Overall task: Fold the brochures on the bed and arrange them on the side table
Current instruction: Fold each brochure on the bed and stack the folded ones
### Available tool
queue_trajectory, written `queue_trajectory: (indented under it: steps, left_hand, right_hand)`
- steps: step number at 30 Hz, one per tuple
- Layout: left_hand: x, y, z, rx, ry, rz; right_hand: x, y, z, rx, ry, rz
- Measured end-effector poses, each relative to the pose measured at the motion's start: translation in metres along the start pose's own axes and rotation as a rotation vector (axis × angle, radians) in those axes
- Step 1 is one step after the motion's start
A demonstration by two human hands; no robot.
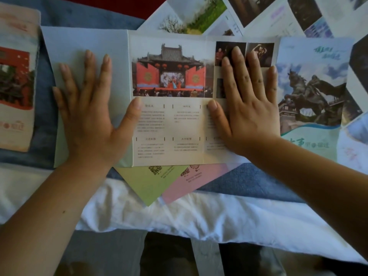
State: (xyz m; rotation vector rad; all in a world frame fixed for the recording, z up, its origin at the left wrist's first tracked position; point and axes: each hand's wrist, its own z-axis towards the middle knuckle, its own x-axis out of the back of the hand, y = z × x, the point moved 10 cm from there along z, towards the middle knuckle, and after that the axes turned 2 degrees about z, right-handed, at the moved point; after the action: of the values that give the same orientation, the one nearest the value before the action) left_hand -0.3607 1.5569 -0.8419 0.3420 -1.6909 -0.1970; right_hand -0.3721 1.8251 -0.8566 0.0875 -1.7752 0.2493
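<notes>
A brochure (171, 120) with a red temple stage photo lies spread flat on the bed in front of me. Its left panel is folded over and shows a plain pale back. My left hand (89, 116) presses flat on that folded panel, fingers spread. On the brochure's right panel my right hand (249, 104) lies flat, also with fingers apart. Neither hand grips anything. A folded brochure (16, 86) with a red cover lies at the far left. At the right lies a brochure (310, 96) showing a horse statue.
Several more open brochures (258, 14) are scattered across the back right of the bed. A green and pink leaflet (159, 182) pokes out from under the middle brochure. Blue bed runner (249, 182) and white sheet (179, 218) run along the near edge; floor lies below.
</notes>
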Motion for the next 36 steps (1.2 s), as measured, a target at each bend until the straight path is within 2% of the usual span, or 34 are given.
queue_trajectory:
  steps: [10, 21, 26, 29, 31, 36]
  left_hand:
    - [0.002, 0.017, -0.005, 0.0, -0.012, -0.218]
    - [-0.009, 0.053, -0.008, 0.025, -0.033, -0.185]
    - [-0.016, 0.08, -0.01, -0.008, -0.049, -0.214]
    - [-0.023, 0.1, -0.012, -0.049, -0.07, -0.206]
    - [-0.027, 0.111, -0.012, -0.068, -0.075, -0.194]
    - [-0.033, 0.125, -0.011, -0.075, -0.068, -0.185]
  right_hand:
    - [-0.002, 0.001, 0.001, 0.0, -0.015, -0.011]
    - [0.005, 0.001, -0.001, 0.039, 0.006, 0.078]
    - [0.022, 0.012, -0.006, 0.135, 0.108, 0.323]
    - [0.038, 0.025, -0.017, 0.193, 0.237, 0.33]
    - [0.039, 0.042, -0.022, 0.121, 0.246, 0.246]
    - [0.03, 0.097, -0.037, -0.116, 0.13, 0.078]
